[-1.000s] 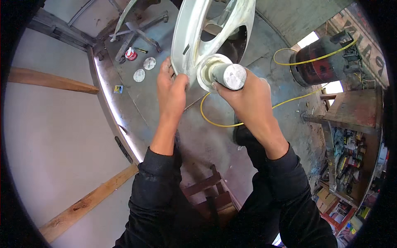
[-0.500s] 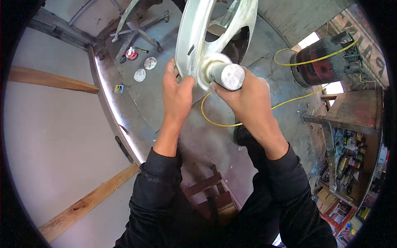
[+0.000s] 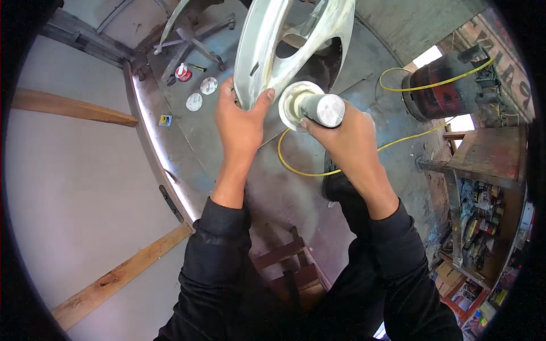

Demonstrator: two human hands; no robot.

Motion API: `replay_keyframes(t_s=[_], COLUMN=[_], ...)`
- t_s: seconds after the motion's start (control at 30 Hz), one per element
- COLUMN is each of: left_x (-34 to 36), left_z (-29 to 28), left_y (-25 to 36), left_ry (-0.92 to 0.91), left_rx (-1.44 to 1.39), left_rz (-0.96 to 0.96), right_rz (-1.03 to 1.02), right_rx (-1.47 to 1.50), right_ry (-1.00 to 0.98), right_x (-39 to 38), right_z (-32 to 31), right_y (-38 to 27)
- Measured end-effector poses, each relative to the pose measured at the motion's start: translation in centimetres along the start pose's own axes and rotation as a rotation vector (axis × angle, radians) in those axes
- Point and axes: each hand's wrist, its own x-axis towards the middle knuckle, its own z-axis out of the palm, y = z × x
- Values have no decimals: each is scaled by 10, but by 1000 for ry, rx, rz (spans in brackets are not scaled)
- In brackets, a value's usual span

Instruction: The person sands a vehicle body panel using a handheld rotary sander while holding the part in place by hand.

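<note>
My left hand (image 3: 242, 122) is closed around the lower end of a whitish curved panel (image 3: 259, 51) with large cut-out openings, thumb on its near face. Bare patches and a small dark slot mark the panel's surface. In my right hand (image 3: 352, 133) is a round-pad sander (image 3: 327, 110), its grey cylindrical body toward me. The sander's pale disc pad (image 3: 289, 108) sits just right of the panel's lower end, seemingly apart from it. My right palm hides part of the tool's body.
A yellow hose (image 3: 298, 170) loops across the floor to a dark red tank (image 3: 441, 85) at right. Sanding discs (image 3: 194, 102) and a red-and-white can (image 3: 182, 73) lie left of the panel. Cluttered wooden shelving (image 3: 489, 153) stands right; a stool (image 3: 284, 258) is below my arms.
The sander has moved right and off the panel, and its pad, blurred before, now looks sharp. My left hand and the panel have shifted slightly left.
</note>
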Motion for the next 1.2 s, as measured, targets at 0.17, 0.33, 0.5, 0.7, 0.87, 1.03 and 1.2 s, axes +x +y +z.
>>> replay_keyframes(t_s=[0.17,0.33,0.5,0.7,0.87,1.03,1.2], left_x=[6,7,5,3,3,-5,-3], left_z=[-4,-8,2,0,-7,-6,-12], left_y=[-12,-14,-5,2,-8,4,2], left_ry=[-78,-110,93,90,-56,-146,-196], left_rx=[-164,-229,2,38,-298,-382,-300], left_rz=[109,115,31,131,106,76,195], right_rz=[26,14,-1,-10,-59,-52,-55], right_rx=[-39,-12,-5,8,26,-58,-5], right_ry=[-17,-12,-13,-21,7,15,-10], right_x=[0,0,-1,-1,2,9,11], right_z=[3,3,3,1,3,4,6], right_y=[-4,-4,-7,-15,-23,-23,-29])
